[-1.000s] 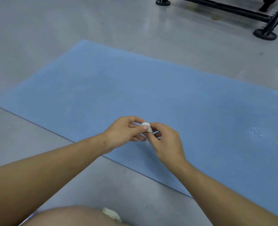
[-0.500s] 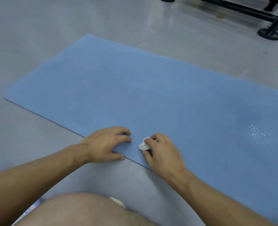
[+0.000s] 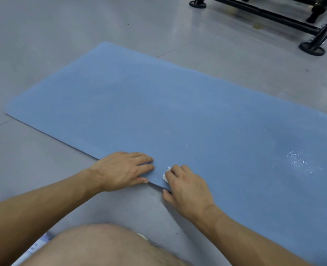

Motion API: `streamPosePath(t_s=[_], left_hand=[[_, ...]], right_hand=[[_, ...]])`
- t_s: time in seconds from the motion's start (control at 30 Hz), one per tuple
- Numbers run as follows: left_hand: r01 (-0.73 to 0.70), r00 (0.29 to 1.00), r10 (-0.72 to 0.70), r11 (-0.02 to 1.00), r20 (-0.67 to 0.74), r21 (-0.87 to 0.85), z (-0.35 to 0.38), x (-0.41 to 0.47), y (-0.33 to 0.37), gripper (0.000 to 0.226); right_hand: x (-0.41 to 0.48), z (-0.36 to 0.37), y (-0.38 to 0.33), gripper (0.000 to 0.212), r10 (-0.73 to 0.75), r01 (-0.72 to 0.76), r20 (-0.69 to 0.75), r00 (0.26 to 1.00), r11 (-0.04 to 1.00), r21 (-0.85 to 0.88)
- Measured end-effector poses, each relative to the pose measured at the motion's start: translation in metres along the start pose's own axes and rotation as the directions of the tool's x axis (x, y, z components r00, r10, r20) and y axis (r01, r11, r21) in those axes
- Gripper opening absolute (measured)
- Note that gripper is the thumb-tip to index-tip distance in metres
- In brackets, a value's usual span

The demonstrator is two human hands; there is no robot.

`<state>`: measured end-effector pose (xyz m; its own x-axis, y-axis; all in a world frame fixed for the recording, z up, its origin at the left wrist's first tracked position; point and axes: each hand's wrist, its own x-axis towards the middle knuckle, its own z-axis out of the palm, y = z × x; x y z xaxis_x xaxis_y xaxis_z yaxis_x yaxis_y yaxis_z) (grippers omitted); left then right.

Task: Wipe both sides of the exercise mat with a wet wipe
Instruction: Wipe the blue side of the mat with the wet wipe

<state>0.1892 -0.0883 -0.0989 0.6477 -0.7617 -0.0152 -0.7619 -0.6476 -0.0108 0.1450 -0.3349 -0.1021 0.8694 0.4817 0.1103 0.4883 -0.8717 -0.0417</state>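
Left hand [image 3: 124, 169] flat, fingers straight, pinning exercise mat [image 3: 178, 112] at near edge. Balled wet wipe [image 3: 165, 174] just beside, gripped in curled right hand [image 3: 187, 191], on the mat. Damp patch [image 3: 299, 160] far right, so guessing top side partly done, underside left.

The blue exercise mat [image 3: 178, 116] lies flat on the floor, a wet patch glistening toward its right. The wet wipe [image 3: 165, 175], small, white and wadded, sits at its near edge.
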Motion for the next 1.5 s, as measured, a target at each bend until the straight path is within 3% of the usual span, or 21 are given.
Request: streamPosePath(t_s=[0.07,0.2,0.43,0.73,0.8,0.83,0.9,0.97,1.07,1.2,1.33,1.4,1.5], left_hand=[[0.009,0.999,-0.009,1.0,0.034,0.003,0.001,-0.001,-0.003,0.056],[0.039,0.998,-0.044,0.995,0.051,0.09,0.005,-0.011,-0.012,0.058],[-0.007,0.991,0.038,0.972,-0.13,0.237,0.007,-0.02,-0.007,0.058],[-0.019,0.98,0.053,0.984,-0.191,0.176,0.024,-0.047,0.017,0.06],[0.009,0.976,0.027,0.987,-0.217,0.163,0.037,-0.058,0.023,0.053],[0.022,0.979,0.008,0.988,-0.203,0.15,0.04,-0.064,0.027,0.058],[0.04,0.99,-0.026,0.994,-0.139,0.101,0.043,-0.07,0.035,0.085],[0.044,0.989,-0.035,0.997,-0.146,0.06,0.043,-0.075,0.044,0.095],[0.05,0.986,-0.046,0.998,-0.162,0.022,0.04,-0.08,0.051,0.087],[0.106,0.993,-0.101,0.99,-0.063,0.095,0.046,-0.085,0.053,0.059],[0.109,0.994,-0.101,0.975,-0.052,0.192,0.053,-0.089,0.05,0.056],[0.066,0.997,-0.058,0.985,-0.054,0.159,0.055,-0.094,0.046,0.061],[0.03,1.0,-0.03,0.994,-0.003,0.104,0.051,-0.09,0.042,0.086]], right_hand=[[0.001,0.001,-0.005,0.017,-0.03,0.029,-0.025,0.999,0.998,-0.063],[0.002,0.0,-0.009,0.022,-0.032,0.027,-0.065,0.997,0.996,-0.083],[-0.001,-0.011,-0.014,0.036,0.009,-0.016,-0.094,0.996,0.997,-0.073],[-0.03,-0.01,-0.025,0.021,-0.048,0.037,-0.167,0.985,0.997,-0.072],[-0.039,-0.005,-0.03,0.012,-0.064,0.054,-0.148,0.987,0.996,-0.072],[-0.042,-0.003,-0.032,0.018,-0.066,0.059,-0.136,0.988,0.997,-0.051],[-0.046,-0.003,-0.03,0.022,-0.087,0.086,-0.122,0.989,0.996,-0.02],[-0.048,-0.008,-0.026,0.016,-0.165,0.167,-0.112,0.98,0.986,0.008],[-0.048,-0.018,-0.018,0.017,-0.241,0.244,-0.056,0.969,0.968,0.063],[-0.048,-0.017,-0.02,0.022,-0.252,0.243,0.079,0.965,0.964,0.107],[-0.051,-0.012,-0.02,0.025,-0.292,0.262,0.19,0.937,0.951,0.167],[-0.049,-0.017,-0.02,0.031,-0.287,0.237,0.235,0.929,0.946,0.221],[-0.044,-0.03,-0.022,0.034,-0.258,0.196,0.271,0.928,0.952,0.234]])
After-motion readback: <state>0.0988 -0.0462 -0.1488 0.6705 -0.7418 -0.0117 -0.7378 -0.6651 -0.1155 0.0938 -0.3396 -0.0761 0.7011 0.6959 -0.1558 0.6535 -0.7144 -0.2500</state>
